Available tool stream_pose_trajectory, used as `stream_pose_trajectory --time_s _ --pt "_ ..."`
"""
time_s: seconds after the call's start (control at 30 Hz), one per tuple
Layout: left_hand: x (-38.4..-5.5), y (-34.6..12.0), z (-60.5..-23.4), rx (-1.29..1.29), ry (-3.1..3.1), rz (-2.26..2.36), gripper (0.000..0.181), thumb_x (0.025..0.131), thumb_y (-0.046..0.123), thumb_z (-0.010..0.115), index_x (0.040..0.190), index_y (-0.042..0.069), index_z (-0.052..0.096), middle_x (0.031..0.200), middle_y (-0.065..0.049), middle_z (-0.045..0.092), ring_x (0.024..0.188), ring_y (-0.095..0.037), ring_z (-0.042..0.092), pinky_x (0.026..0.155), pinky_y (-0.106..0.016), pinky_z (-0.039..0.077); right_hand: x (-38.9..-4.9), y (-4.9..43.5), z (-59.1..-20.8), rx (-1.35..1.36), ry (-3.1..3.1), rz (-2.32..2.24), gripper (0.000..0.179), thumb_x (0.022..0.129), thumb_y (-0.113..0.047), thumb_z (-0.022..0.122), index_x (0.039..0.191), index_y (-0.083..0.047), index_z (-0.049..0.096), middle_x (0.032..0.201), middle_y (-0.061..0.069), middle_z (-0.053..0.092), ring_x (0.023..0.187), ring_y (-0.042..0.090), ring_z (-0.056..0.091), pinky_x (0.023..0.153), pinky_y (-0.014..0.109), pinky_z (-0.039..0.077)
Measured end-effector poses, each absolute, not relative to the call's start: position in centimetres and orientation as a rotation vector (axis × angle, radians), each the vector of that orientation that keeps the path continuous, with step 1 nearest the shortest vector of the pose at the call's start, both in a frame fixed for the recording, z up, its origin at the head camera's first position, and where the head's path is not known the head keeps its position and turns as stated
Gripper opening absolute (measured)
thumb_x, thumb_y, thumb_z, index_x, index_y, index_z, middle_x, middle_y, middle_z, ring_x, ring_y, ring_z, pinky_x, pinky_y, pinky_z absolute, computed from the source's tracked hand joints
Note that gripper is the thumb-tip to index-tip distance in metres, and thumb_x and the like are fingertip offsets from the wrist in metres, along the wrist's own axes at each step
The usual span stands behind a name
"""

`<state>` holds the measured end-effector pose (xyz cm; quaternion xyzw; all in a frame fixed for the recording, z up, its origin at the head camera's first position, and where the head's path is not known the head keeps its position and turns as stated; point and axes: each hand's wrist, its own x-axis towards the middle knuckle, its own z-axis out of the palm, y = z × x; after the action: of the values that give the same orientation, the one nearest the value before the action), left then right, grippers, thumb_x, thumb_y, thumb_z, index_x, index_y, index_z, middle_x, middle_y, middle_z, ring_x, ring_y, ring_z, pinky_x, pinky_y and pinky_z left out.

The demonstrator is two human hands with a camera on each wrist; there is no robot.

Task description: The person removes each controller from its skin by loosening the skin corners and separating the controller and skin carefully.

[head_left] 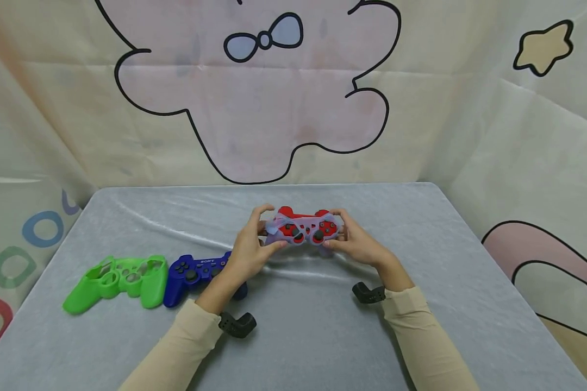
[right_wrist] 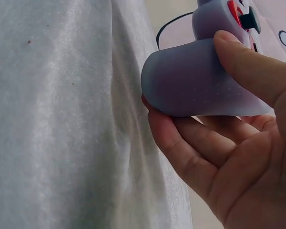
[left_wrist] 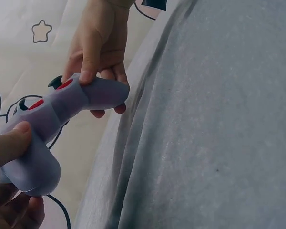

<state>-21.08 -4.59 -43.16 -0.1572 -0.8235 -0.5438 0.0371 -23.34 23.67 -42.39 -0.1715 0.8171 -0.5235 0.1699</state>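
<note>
A grey cloth-covered counter [head_left: 303, 336] spreads beneath the red plastic game controller [head_left: 302, 229] dressed in a translucent lavender sleeve [right_wrist: 186, 81]. The left hand's [head_left: 249, 247] fingers grip that controller's left end; the right hand's [head_left: 359, 241] fingers grip its right. Left of it, nearer the person, lie a hollow bright-green controller-shaped cover [head_left: 122, 283] and, closer to it, a dark-blue plastic gamepad [head_left: 201, 273].

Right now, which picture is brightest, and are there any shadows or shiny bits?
Head view: brightest, with soft shadows beside the left sleeve and right sleeve; left wrist view: dimmer, the purple cover looking dusky; right wrist view: dim too, with a pale sheen streaking the grey cloth.
</note>
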Motion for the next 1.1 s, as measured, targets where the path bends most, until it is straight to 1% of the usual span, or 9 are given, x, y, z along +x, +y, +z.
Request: stream_pose_trajectory --time_s 0.1,0.23,0.43,0.57,0.7,0.83,0.9,1.0,1.1 --pt "-21.26 -4.65 -43.19 -0.560 -2.537 -1.673 0.069 0.082 0.010 0.084 0.138 0.023 0.045 0.111 -0.014 0.072 0.092 -0.024 0.066 0.069 -0.029 0.049 -23.34 23.76 -42.32 -0.482 2.331 -1.486 0.071 0.092 -0.001 0.070 0.147 -0.008 0.026 0.087 0.008 0.062 0.064 0.008 0.045 0.063 0.021 0.040" --pt "-21.56 -4.77 -43.25 -0.611 -2.548 -1.750 0.062 0.080 0.007 0.085 0.127 0.020 0.046 0.113 -0.015 0.070 0.092 -0.026 0.064 0.071 -0.031 0.049 -23.31 23.89 -42.24 -0.493 2.371 -1.427 0.069 0.091 -0.003 0.072 0.145 -0.009 0.029 0.073 0.003 0.045 0.061 0.008 0.037 0.060 0.022 0.036" --pt "-21.62 -4.75 -42.91 -0.656 -2.560 -1.769 0.059 0.080 0.004 0.084 0.119 0.018 0.042 0.113 -0.014 0.064 0.092 -0.027 0.058 0.073 -0.036 0.047 -23.19 24.04 -42.14 -0.490 2.377 -1.394 0.070 0.092 -0.006 0.072 0.146 -0.014 0.029 0.071 0.002 0.042 0.060 0.009 0.037 0.059 0.023 0.036" --pt "-21.42 -4.63 -42.79 -0.628 -2.547 -1.752 0.055 0.081 0.005 0.083 0.117 0.017 0.043 0.113 -0.013 0.065 0.091 -0.025 0.058 0.073 -0.033 0.046 -23.09 24.11 -42.05 -0.486 2.380 -1.404 0.071 0.093 -0.005 0.072 0.148 -0.014 0.027 0.069 0.000 0.041 0.059 0.008 0.036 0.059 0.022 0.036" --pt "-21.21 -4.48 -42.84 -0.519 -2.485 -1.777 0.041 0.083 0.008 0.082 0.105 0.013 0.048 0.103 -0.012 0.067 0.085 -0.021 0.058 0.070 -0.027 0.047 -23.16 24.11 -42.06 -0.503 2.375 -1.443 0.071 0.093 -0.005 0.071 0.148 -0.010 0.026 0.074 0.003 0.051 0.060 0.009 0.039 0.060 0.022 0.038" --pt "-21.07 -4.35 -43.06 -0.400 -2.410 -1.818 0.035 0.086 0.008 0.080 0.095 0.008 0.047 0.094 -0.013 0.067 0.082 -0.019 0.057 0.066 -0.024 0.047 -23.21 23.88 -42.02 -0.499 2.331 -1.499 0.067 0.094 -0.006 0.070 0.145 -0.009 0.027 0.091 0.011 0.066 0.066 0.012 0.055 0.067 0.022 0.046" --pt "-21.00 -4.33 -43.15 -0.379 -2.415 -1.820 0.037 0.086 0.007 0.079 0.103 0.009 0.047 0.097 -0.013 0.070 0.084 -0.019 0.060 0.065 -0.023 0.047 -23.22 23.79 -42.02 -0.491 2.306 -1.532 0.065 0.094 -0.005 0.070 0.143 -0.008 0.027 0.096 0.013 0.068 0.069 0.015 0.059 0.069 0.023 0.047" --pt "-20.97 -4.33 -43.29 -0.409 -2.454 -1.819 0.051 0.086 0.005 0.079 0.122 0.012 0.044 0.105 -0.014 0.071 0.088 -0.022 0.063 0.063 -0.023 0.047 -23.17 23.68 -41.97 -0.485 2.289 -1.578 0.067 0.092 -0.002 0.071 0.141 -0.009 0.027 0.095 0.011 0.068 0.071 0.015 0.060 0.070 0.023 0.048" --pt "-21.01 -4.34 -43.38 -0.438 -2.482 -1.833 0.059 0.087 0.005 0.078 0.131 0.016 0.041 0.111 -0.015 0.070 0.093 -0.024 0.065 0.065 -0.022 0.048 -23.12 23.64 -41.99 -0.484 2.297 -1.619 0.069 0.091 -0.001 0.072 0.142 -0.012 0.027 0.085 0.007 0.062 0.065 0.012 0.051 0.067 0.022 0.045"
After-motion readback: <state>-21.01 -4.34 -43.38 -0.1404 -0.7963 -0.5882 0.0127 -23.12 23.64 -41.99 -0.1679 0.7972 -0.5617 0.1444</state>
